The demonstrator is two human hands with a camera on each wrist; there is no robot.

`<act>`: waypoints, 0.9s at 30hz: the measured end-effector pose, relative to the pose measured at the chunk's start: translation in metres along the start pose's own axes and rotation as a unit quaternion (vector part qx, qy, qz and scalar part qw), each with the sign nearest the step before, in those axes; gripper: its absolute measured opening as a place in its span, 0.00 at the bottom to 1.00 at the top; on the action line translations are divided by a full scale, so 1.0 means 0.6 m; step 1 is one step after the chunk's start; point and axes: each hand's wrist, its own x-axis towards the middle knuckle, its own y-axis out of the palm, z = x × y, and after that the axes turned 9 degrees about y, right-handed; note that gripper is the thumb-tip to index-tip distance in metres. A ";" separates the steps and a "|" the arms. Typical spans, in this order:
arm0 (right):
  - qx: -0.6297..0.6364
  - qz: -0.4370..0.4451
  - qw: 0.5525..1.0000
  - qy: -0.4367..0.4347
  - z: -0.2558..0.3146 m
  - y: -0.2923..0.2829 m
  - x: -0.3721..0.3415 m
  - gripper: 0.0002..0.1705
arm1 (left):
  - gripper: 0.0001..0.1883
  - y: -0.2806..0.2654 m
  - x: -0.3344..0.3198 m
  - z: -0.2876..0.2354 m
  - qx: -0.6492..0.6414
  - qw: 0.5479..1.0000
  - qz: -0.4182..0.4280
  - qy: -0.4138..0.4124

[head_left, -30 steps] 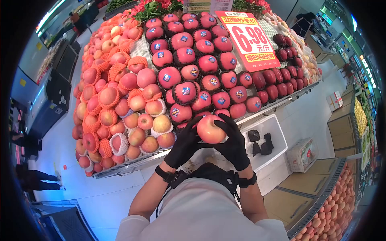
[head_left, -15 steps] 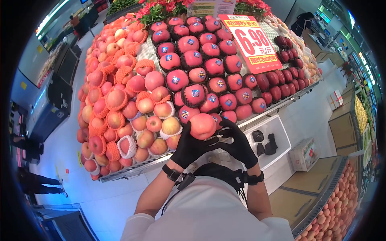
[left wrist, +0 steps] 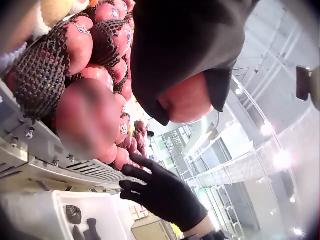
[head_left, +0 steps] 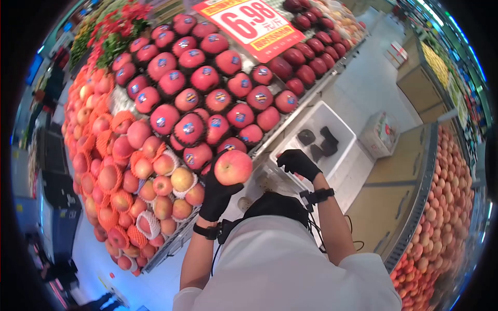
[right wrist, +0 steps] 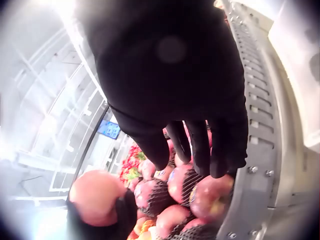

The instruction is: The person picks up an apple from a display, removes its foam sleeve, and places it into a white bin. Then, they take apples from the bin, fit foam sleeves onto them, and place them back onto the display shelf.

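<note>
A pinkish-red apple (head_left: 233, 167) rests in my black-gloved left hand (head_left: 218, 194), its fingers and thumb curled round it, at the front edge of the apple display. In the left wrist view the same apple (left wrist: 187, 100) shows between the glove's fingers. My right hand (head_left: 299, 163), also gloved, hangs over the near end of the white bin, apart from the apple. The right wrist view shows that hand (right wrist: 175, 90) with loosely bent, spread fingers and nothing held. Stickered red apples (head_left: 189, 128) in black nets lie behind the left hand.
The white bin (head_left: 340, 120) holds several black net pieces (head_left: 328, 141). A red price sign (head_left: 249, 26) stands over the display, with netted apples (head_left: 108, 177) at left. At right are a white crate (head_left: 379, 133) and another fruit shelf (head_left: 431, 207).
The right hand has left the apple and moved right toward the bin. The left hand now holds the apple alone, farther left. The head view has turned, shifting the display left.
</note>
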 end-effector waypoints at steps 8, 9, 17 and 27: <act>-0.305 -0.140 0.937 -0.093 -0.243 -0.140 0.050 0.13 | 0.31 0.015 0.022 0.021 0.069 0.995 0.029 -0.058; -0.307 -0.153 0.933 -0.112 -0.256 -0.152 0.037 0.15 | 0.30 0.022 0.026 0.019 0.092 0.994 0.029 -0.056; 0.185 -0.222 0.957 -0.020 -0.430 -0.192 0.103 0.08 | 0.27 0.013 0.034 0.046 0.012 0.994 -0.024 -0.106; 0.305 -0.254 0.918 0.001 -0.613 -0.229 0.261 0.24 | 0.31 0.022 0.006 0.065 0.081 0.985 -0.075 -0.134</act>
